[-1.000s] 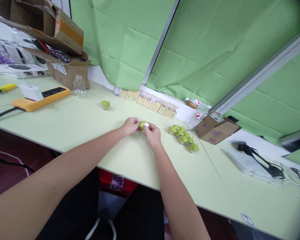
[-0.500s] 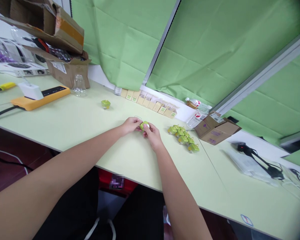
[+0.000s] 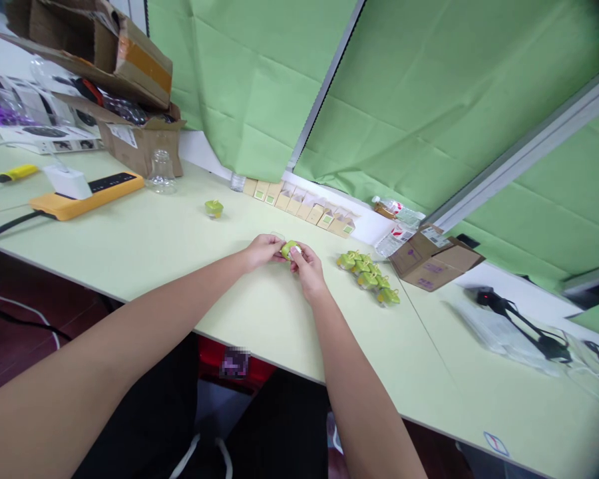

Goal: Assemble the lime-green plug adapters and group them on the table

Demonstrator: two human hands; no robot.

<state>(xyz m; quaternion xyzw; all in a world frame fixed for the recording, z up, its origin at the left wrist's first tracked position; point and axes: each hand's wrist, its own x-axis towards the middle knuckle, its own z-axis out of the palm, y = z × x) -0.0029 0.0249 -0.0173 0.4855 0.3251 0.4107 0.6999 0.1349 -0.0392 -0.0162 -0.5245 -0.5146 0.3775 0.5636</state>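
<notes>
I have the green piece (image 3: pixel 287 247) pinched in the fingertips of both the left hand (image 3: pixel 264 252) and the right hand (image 3: pixel 307 269). It's small, rounded and lime green, with a bit of white showing by the right thumb; fingers hide the rest from me. It's over the table (image 3: pixel 264 306), between a lone tub (image 3: pixel 213 209) and the clustered tubs (image 3: pixel 368 279).

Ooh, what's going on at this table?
A person's left hand and right hand are holding a small green piece with some white showing, over the pale table. More green-topped containers cluster to the right, and a single one sits off to the left. Small cardboard boxes line the back.
</notes>
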